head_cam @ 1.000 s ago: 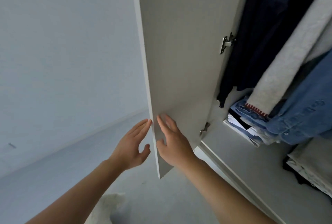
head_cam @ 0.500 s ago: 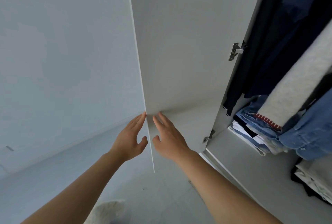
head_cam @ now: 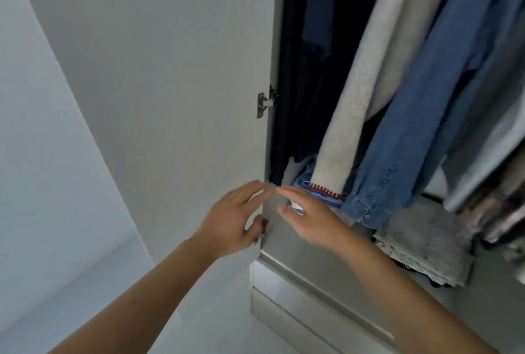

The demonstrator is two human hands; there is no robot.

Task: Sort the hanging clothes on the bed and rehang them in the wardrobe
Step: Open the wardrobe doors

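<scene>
Hanging clothes (head_cam: 397, 75) inside the open wardrobe (head_cam: 326, 243), up and right of both hands: dark navy garments (head_cam: 309, 69) leftmost, then a fuzzy cream knit sleeve (head_cam: 352, 103) with a red-stitched cuff, then a blue denim shirt (head_cam: 420, 115). Folded fabrics (head_cam: 426, 245) stacked on the floor of the compartment beneath. Left hand (head_cam: 230, 223) reaching flat-fingered at the smooth white door (head_cam: 159, 75) near its lower hinge, gripping nothing. Right hand (head_cam: 312, 220) likewise outstretched, empty, just below the cuff. Door swung far wider than half a second ago, now nearly face-on. Metal hinge (head_cam: 265, 103) midway up.
</scene>
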